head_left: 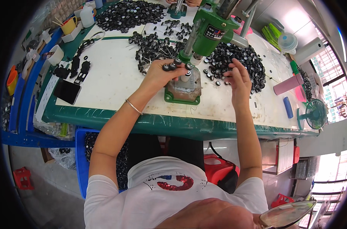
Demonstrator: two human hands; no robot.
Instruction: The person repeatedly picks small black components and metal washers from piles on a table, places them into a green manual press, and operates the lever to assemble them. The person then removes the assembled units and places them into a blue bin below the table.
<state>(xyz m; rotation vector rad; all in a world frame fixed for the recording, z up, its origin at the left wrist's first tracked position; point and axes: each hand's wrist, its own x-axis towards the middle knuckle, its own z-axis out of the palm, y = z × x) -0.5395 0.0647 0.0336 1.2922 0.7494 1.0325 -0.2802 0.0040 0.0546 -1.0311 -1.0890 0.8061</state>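
The left hand (164, 72) pinches wheels (166, 67) at twelve o'clock. The open right hand (239, 81) is by a wheel pile (257, 65) at two.

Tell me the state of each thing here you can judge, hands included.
Left hand: closed on several small black wheels.
Right hand: partly curled beside the wheel pile; grip unclear.
Phone: lying flat, screen dark.
Yellow mug: upright, sticks inside.
Blue bin: open-topped, holding dark parts.
Green fan: running or not, unclear.
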